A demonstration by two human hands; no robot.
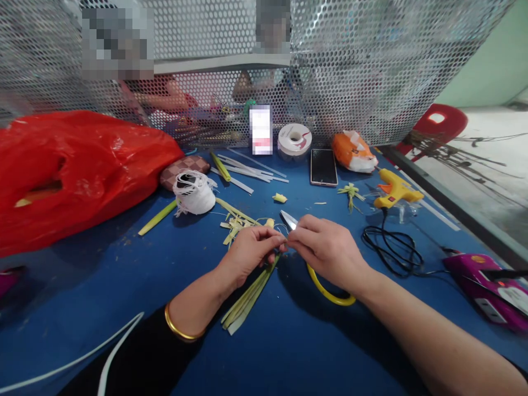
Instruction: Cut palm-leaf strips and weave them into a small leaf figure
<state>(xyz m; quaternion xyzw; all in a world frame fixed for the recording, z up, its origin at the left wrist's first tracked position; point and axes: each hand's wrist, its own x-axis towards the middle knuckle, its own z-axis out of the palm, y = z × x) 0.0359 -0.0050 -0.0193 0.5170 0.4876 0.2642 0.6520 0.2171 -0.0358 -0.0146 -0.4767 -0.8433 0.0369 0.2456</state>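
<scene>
White cable (121, 344) loops over the lower left corner, beside a black sleeve (136, 357) and a gold bracelet (181, 330) on the left wrist. Left hand (249, 250) and right hand (330, 245) meet over the middle of the blue desk (165, 297), fingertips touching. Left thumb and fingers are closed around the top of a bundle of green leaf strips (251, 301), whose loose ends slant down toward the camera; a pale yellow bud (269, 223) shows just above that hand. Right thumb and forefinger are pressed together at the left fingertips, and what they pinch is too small to make out. Scissors (330, 294) with a yellow handle show at the right hand, blades out past the knuckles; I cannot tell whether it grips them. Cut scraps (234, 228) lie just beyond the left hand, a second yellow bud (279, 197) farther back. Left of these sit a roll of white thread (196, 198) and a red plastic bag (82, 170). Toward the right are a little knotted leaf figure (350, 191), a yellow glue gun (398, 190) and a purple power strip (482, 289). Dark phone (324, 166) and ribbon spool (294, 140) stand near the mesh screen (350, 71)
</scene>
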